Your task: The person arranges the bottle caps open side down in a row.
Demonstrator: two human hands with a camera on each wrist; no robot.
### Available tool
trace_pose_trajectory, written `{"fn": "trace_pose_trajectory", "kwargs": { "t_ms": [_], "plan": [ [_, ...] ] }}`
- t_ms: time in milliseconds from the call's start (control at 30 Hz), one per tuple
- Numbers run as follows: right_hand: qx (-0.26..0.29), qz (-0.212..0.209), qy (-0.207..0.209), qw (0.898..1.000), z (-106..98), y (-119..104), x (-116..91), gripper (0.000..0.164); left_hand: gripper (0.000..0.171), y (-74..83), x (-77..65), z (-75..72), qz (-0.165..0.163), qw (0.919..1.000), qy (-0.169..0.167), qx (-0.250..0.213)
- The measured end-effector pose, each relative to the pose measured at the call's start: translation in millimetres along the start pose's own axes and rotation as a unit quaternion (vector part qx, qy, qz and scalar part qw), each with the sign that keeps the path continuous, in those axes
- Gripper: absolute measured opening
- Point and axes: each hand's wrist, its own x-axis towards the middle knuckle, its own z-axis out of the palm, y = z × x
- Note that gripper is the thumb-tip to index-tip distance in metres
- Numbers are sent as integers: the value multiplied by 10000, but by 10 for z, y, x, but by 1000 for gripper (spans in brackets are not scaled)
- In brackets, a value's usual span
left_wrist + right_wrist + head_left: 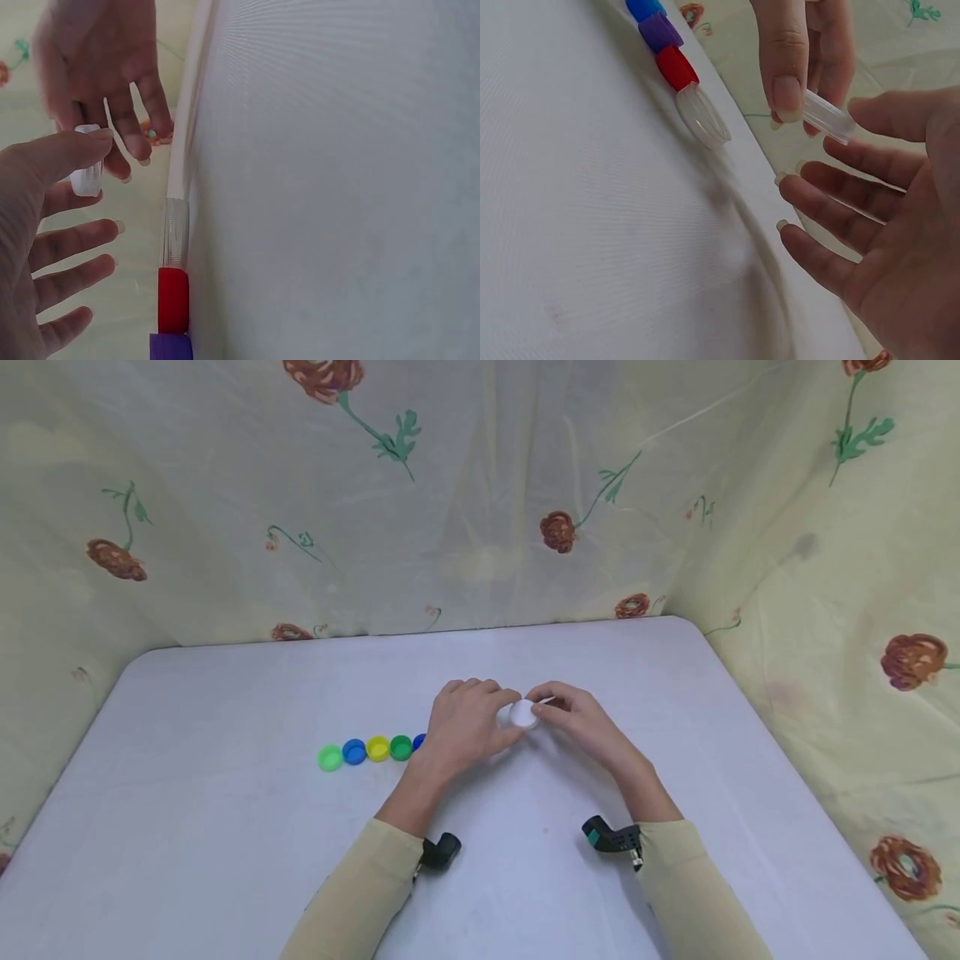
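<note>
A white bottle cap [522, 714] with ribbed sides is held above the table between both hands. My left hand [467, 725] pinches it between thumb and index finger, its other fingers spread apart in the left wrist view. From the opposite side, my right hand [583, 720] has thumb and index finger at the edge of the same cap [827, 120], its remaining fingers loosely extended. On the table below stands a row of caps; a clear cap [703, 116], a red cap [677, 67] and a purple cap [661, 32] show there, hidden behind my left hand in the head view.
Leftward the row continues with a dark blue cap [418, 741], a green cap [401, 747], a yellow cap [378, 748], a blue cap [354, 752] and a light green cap [330, 758]. Flowered cloth [480, 527] hangs behind and beside the white table [225, 860].
</note>
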Motion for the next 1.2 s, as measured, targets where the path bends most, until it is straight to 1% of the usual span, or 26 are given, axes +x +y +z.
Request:
{"fn": "trace_pose_trajectory", "kwargs": {
  "t_ms": [133,300,433,533,733,867,1067,1200],
  "plan": [
    [-194,-188,-118,9996,-21,-8,-4,33,44,0,6,-1,-37,10000,-49,20],
    [-153,-495,-313,9982,-47,-8,-7,34,43,7,3,-9,-49,9999,-89,-84],
    [-166,-630,-409,9970,-61,-1,-12,37,40,7,0,4,-65,9996,-154,-224],
    [-323,-706,-407,9961,-66,11,-10,38,40,7,1,12,-87,9993,-248,-255],
    [-719,-676,-336,9946,-65,10,6,34,42,11,10,18,-92,9991,-389,-158],
    [-905,-622,-331,9934,-64,5,16,33,42,17,18,10,-44,9993,-332,-155],
    [-742,-505,-371,9953,-61,17,8,33,41,16,17,8,-21,9993,-217,-305],
    [-681,-446,-375,9960,-63,27,-6,32,41,10,13,11,-10,9993,-171,-324]
  ]
}}
